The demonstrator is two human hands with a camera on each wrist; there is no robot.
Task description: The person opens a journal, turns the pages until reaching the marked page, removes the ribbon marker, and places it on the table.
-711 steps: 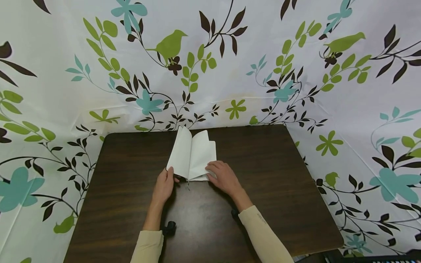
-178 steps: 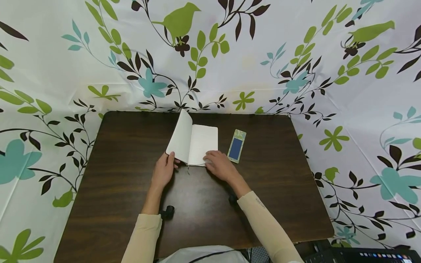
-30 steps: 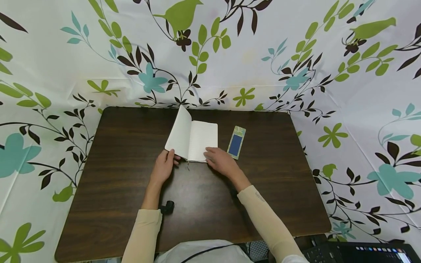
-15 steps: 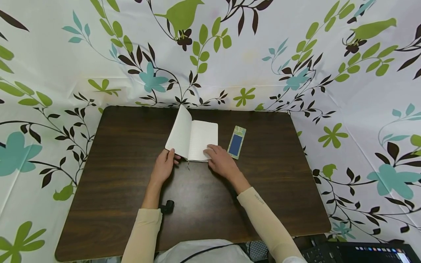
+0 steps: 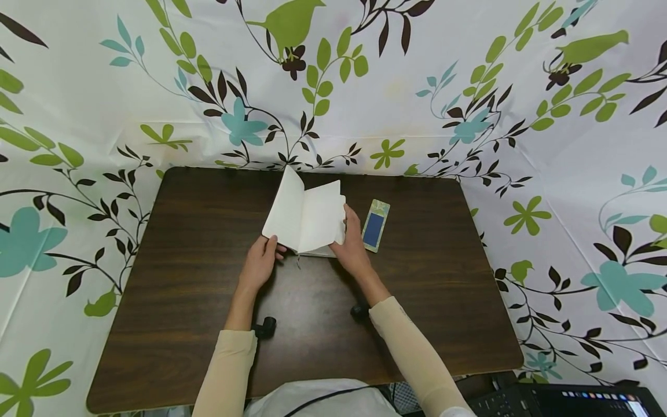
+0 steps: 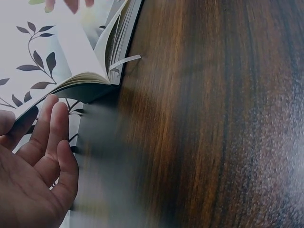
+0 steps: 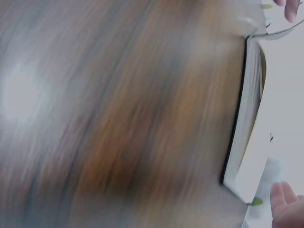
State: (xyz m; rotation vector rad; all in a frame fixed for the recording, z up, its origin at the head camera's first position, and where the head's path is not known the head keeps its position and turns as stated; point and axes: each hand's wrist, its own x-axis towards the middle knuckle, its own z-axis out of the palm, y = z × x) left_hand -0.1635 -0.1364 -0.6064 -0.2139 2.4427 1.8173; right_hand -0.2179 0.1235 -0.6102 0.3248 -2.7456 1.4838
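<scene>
An open notebook with a dark cover lies toward the back of the table, its left side tilted up. My left hand pinches the lower left corner, thumb over the pages and forefinger beneath the cover; the other fingers extend under it. On the right side a white leaf stands raised off the pages below. My right hand is at this leaf's right edge, thumb near its lower corner, fingers stretched out. A ribbon bookmark sticks out from the spine.
A slim pale green item with a blue rectangle lies right of the notebook, close to my right hand. The dark wood table ends at a patterned curtain. A laptop shows at the lower right.
Between the first two frames the green and blue item appeared on the table. In the last half second my right hand turned upright and moved right, and a right-hand leaf rose. My left hand stayed put.
</scene>
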